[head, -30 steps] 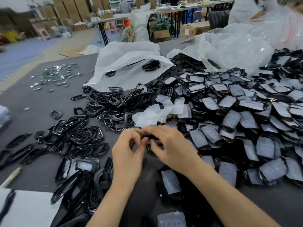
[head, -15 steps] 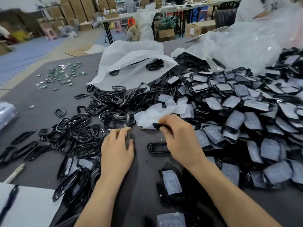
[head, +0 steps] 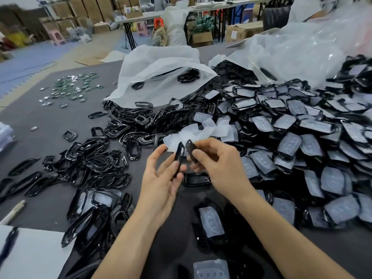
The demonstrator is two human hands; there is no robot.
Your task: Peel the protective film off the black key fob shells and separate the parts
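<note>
My left hand (head: 161,178) holds a black key fob frame (head: 178,156) upright between thumb and fingers, above the grey table. Close beside it, my right hand (head: 219,166) pinches a second black shell piece (head: 190,148). The two pieces stand a little apart. Another black shell (head: 196,179) lies on the table just below my hands. Peeled white film pieces (head: 201,131) lie in a small heap just beyond my fingers. A big pile of film-covered black shells (head: 302,141) fills the right side. Bare black frames (head: 104,158) are heaped on the left.
White plastic bags (head: 161,77) lie open at the back of the grey table (head: 50,121). Small shiny metal parts (head: 70,91) are scattered at the far left. A white sheet (head: 34,256) with a pen lies at the near left corner. Film-covered shells (head: 211,220) lie near my right forearm.
Both hands have risen off the table and come together. My left hand, which lay flat on the cloth, now holds a black frame, and the right holds its piece next to it.
</note>
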